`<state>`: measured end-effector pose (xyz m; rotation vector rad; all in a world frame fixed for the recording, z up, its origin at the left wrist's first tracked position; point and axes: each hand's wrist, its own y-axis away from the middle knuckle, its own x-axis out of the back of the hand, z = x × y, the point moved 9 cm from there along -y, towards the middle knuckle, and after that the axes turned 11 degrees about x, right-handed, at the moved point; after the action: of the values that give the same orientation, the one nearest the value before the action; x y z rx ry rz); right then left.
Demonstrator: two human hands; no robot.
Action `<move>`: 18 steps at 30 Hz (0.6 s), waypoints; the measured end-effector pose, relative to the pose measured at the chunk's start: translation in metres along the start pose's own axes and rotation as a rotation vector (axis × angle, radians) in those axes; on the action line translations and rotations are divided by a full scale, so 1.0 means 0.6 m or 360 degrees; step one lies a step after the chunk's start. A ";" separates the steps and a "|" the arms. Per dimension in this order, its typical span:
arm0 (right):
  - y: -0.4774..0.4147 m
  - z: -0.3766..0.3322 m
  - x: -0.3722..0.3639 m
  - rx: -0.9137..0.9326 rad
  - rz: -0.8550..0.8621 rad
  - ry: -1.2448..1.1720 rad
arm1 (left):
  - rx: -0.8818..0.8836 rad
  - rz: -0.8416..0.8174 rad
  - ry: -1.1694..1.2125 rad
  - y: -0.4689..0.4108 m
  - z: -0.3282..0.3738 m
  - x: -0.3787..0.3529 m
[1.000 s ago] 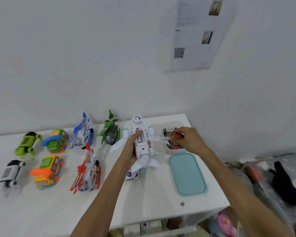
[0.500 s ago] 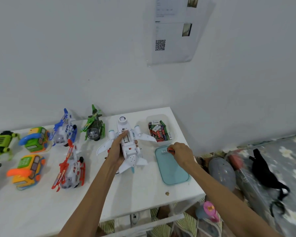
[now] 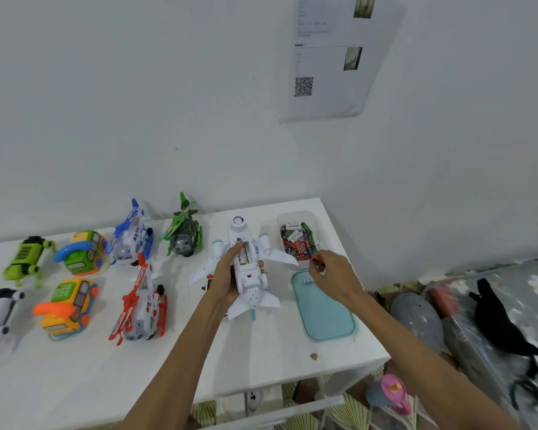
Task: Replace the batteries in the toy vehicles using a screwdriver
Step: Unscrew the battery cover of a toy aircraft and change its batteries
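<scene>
- The white toy aeroplane (image 3: 246,274) lies belly-up right of the table's centre, nose toward twelve o'clock.
- The left hand (image 3: 225,282) grips its fuselage: fingers wrap underneath, and one digit stretches forward to the rim of the open battery bay (image 3: 244,254).
- The right hand (image 3: 334,279) hovers at three o'clock of the aeroplane, fingers curled and pinching a red-handled screwdriver (image 3: 318,261). Its tip is hidden.
- A clear tub of batteries (image 3: 295,240) stands at two o'clock, near the wing tip.
- A teal tray (image 3: 326,311) lies at four o'clock. A small white piece (image 3: 308,281) rests on its far end, possibly the bay cover or its fastening, though this is unconfirmed.
- Progress, as judged: the bay is opened and a cell appears seated inside, old or new undetermined. Swapping, closing and screwing down remain.
- Seven further toys, among them a red helicopter (image 3: 140,302), stand from nine to eleven o'clock. Their battery status cannot be determined.
- Writing: the wall sheet (image 3: 323,57) carries a QR code, but its text is illegible, as are the battery labels.
</scene>
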<state>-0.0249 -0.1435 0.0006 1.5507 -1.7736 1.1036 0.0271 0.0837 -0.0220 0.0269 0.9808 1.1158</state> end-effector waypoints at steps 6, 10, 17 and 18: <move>-0.037 -0.134 0.128 0.0186 0.0713 -0.0115 | 0.0157 -0.0130 0.0073 -0.008 -0.015 -0.004; -0.033 -0.200 0.153 0.0235 0.0927 -0.0399 | 0.0090 -0.0068 0.0032 -0.017 -0.003 0.009; -0.043 -0.239 0.096 0.0266 0.0746 -0.0739 | 0.0068 -0.0058 -0.0044 -0.010 0.008 -0.004; -0.044 -0.243 0.091 0.0284 0.0735 -0.0741 | 0.0061 -0.0054 -0.0056 -0.008 0.010 -0.008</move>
<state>-0.0275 -0.0502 0.1279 1.6441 -2.5002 1.2012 0.0344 0.0805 -0.0177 0.0602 0.9676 1.0621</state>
